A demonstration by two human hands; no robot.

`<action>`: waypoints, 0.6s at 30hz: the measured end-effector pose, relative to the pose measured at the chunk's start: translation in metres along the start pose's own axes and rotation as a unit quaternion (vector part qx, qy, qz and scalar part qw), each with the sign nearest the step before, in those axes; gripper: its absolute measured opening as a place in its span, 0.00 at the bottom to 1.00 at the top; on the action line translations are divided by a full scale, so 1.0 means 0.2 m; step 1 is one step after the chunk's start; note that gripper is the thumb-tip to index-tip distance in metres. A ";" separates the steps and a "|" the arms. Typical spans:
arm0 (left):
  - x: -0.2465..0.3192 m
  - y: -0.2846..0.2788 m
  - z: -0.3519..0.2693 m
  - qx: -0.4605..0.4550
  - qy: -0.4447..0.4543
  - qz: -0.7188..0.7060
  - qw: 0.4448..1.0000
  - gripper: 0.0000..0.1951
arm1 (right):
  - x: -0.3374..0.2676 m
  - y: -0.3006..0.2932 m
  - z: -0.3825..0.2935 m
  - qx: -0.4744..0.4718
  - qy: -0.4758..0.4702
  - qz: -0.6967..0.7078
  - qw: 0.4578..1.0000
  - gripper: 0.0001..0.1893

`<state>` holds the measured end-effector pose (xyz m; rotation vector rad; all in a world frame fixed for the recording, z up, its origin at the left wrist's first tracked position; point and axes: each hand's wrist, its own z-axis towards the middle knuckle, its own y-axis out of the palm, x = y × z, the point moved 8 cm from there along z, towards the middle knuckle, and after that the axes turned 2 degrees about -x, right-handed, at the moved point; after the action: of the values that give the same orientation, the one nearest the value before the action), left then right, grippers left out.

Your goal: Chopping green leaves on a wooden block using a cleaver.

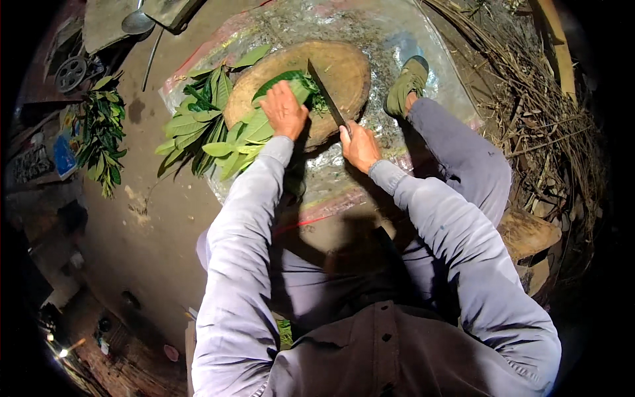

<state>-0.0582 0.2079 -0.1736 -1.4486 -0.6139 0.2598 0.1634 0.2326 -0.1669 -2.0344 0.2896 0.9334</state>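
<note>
A round wooden chopping block (342, 64) sits on a plastic sheet (397, 30) spread over the ground. My left hand (285, 110) presses a bundle of large green leaves (258, 126) against the block, its fingers curled over the top. In my right hand (361, 147) is the handle of a long dark-bladed knife (325, 92). The blade lies just right of the bundle's cut end, its tip pointing away from me. Finely shredded leaf (319, 103) is gathered between bundle and blade. Leafy sprigs (193, 124) spread from the block's left edge onto the sheet.
More leafy branches (104, 139) hang at the left. A metal ladle (138, 22) rests at the upper left, near a valve-like wheel (71, 74). Dry sticks and stalks (540, 124) pile up on the right, with a wooden stool (528, 233) below them. My shoe (409, 84) stands right of the block.
</note>
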 end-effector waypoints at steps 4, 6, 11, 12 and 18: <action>0.12 0.16 -0.05 -0.017 0.027 0.116 0.993 0.32 | -0.03 -0.01 0.03 -0.006 -0.012 -0.008 1.000 0.18; 0.09 0.25 -0.05 -0.079 0.022 0.069 0.994 0.27 | -0.04 -0.05 0.02 -0.013 -0.014 0.010 1.000 0.16; 0.05 0.27 -0.01 -0.083 0.015 0.066 0.994 0.11 | -0.16 -0.26 -0.10 0.018 -0.080 0.000 0.997 0.15; 0.06 0.24 -0.01 -0.053 0.018 0.070 0.996 0.11 | -0.18 -0.28 -0.13 0.017 -0.081 -0.001 0.997 0.15; 0.05 0.24 0.01 -0.074 0.009 0.043 0.996 0.13 | -0.25 -0.24 -0.19 -0.004 -0.103 -0.040 0.994 0.14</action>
<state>-0.0409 0.2209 -0.2184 -1.6196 -0.5663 0.2721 0.1724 0.2257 -0.0890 -1.9234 0.0913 1.0837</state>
